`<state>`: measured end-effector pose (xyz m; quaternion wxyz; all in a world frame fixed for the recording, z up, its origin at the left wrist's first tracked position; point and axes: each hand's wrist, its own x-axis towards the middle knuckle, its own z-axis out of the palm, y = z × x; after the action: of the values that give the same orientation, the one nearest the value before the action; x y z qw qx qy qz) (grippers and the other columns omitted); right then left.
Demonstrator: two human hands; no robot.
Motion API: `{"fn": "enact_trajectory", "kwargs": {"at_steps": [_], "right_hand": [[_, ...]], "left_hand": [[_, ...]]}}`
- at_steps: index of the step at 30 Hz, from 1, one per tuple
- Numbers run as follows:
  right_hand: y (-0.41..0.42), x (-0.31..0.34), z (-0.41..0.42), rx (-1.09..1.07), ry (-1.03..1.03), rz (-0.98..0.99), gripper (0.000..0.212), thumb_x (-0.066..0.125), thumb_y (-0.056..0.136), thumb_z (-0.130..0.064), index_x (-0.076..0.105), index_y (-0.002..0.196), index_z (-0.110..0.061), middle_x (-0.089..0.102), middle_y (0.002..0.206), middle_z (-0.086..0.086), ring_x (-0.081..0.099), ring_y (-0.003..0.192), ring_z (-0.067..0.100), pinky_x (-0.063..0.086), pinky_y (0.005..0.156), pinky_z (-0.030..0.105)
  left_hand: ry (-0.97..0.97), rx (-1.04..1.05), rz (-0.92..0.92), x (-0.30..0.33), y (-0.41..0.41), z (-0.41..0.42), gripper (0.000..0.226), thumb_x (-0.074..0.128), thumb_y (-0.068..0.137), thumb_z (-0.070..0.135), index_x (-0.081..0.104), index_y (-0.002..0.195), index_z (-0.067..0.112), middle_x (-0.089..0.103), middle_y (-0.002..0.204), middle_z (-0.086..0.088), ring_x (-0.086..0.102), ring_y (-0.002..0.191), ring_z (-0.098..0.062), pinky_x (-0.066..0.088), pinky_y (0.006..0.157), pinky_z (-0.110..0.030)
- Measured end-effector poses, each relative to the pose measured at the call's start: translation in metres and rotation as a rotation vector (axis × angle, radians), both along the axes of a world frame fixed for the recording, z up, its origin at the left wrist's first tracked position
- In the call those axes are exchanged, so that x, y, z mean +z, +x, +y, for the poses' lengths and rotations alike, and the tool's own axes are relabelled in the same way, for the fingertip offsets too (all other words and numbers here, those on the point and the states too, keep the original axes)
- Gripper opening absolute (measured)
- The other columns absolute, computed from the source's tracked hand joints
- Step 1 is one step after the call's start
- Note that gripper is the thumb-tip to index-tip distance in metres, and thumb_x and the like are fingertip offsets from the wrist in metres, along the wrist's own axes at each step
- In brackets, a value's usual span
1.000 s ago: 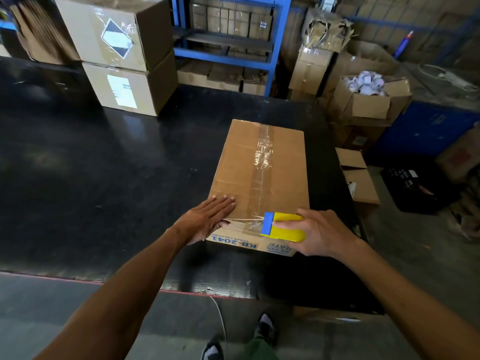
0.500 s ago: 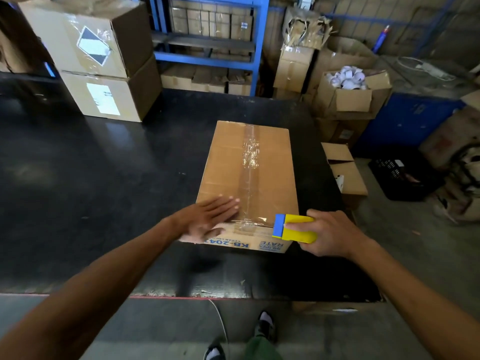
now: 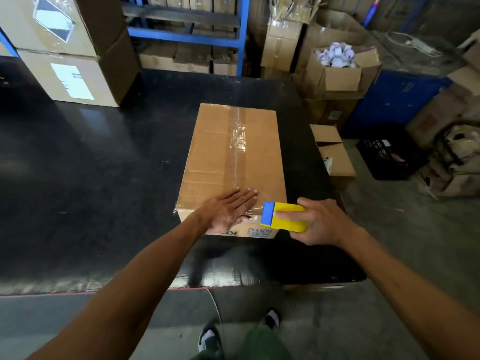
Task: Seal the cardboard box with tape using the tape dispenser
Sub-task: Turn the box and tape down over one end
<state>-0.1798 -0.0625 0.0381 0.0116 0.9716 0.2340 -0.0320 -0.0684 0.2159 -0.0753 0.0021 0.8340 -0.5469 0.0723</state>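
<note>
A closed brown cardboard box lies on the black table, its long side running away from me. A clear tape strip runs along the top seam and folds over the near edge. My left hand lies flat, fingers together, on the near edge of the box, pressing the tape end. My right hand grips a yellow tape dispenser with a blue head at the box's near right corner. A short stretch of tape spans from the blue head to the box.
Two stacked cardboard boxes stand at the table's far left. Blue shelving with cartons is behind. On the floor to the right are open boxes, a smaller box and a black crate. The table's near edge is by my feet.
My left hand has slid over the near edge, pressing the tape down. The dispenser has stayed near the right corner. My head has tilted, so the whole view has shifted slightly.
</note>
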Motion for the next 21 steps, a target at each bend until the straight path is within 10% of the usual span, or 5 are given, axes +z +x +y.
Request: {"fn": "enact_trajectory", "kwargs": {"at_steps": [10, 15, 21], "right_hand": [[-0.011, 0.012, -0.082, 0.096, -0.041, -0.015, 0.069, 0.076, 0.065, -0.055, 0.053, 0.129, -0.044, 0.056, 0.082, 0.001, 0.041, 0.050, 0.011, 0.017, 0.047, 0.015], [-0.013, -0.013, -0.084, 0.084, -0.063, -0.020, 0.068, 0.084, 0.058, -0.048, 0.066, 0.122, -0.038, 0.062, 0.088, 0.008, 0.061, 0.056, 0.021, 0.042, 0.043, 0.026], [-0.006, -0.026, -0.076, 0.091, -0.009, -0.013, 0.065, 0.087, 0.058, -0.043, 0.069, 0.119, -0.034, 0.062, 0.088, 0.010, 0.060, 0.056, 0.022, 0.039, 0.044, 0.024]], "left_hand": [[0.006, 0.001, -0.035, 0.007, -0.001, 0.000, 0.066, 0.025, 0.107, 0.045, 0.020, 0.157, 0.003, 0.020, 0.164, -0.014, 0.016, 0.153, -0.025, 0.015, 0.123, -0.040], [0.063, 0.027, -0.017, 0.011, -0.005, -0.004, 0.068, 0.026, 0.108, 0.046, 0.010, 0.158, 0.004, 0.010, 0.166, -0.013, 0.006, 0.154, -0.024, 0.016, 0.123, -0.043], [0.021, 0.059, -0.013, 0.020, -0.021, -0.060, 0.075, 0.028, 0.104, 0.054, 0.019, 0.156, 0.000, 0.015, 0.164, -0.020, 0.011, 0.153, -0.033, 0.012, 0.124, -0.049]]}}
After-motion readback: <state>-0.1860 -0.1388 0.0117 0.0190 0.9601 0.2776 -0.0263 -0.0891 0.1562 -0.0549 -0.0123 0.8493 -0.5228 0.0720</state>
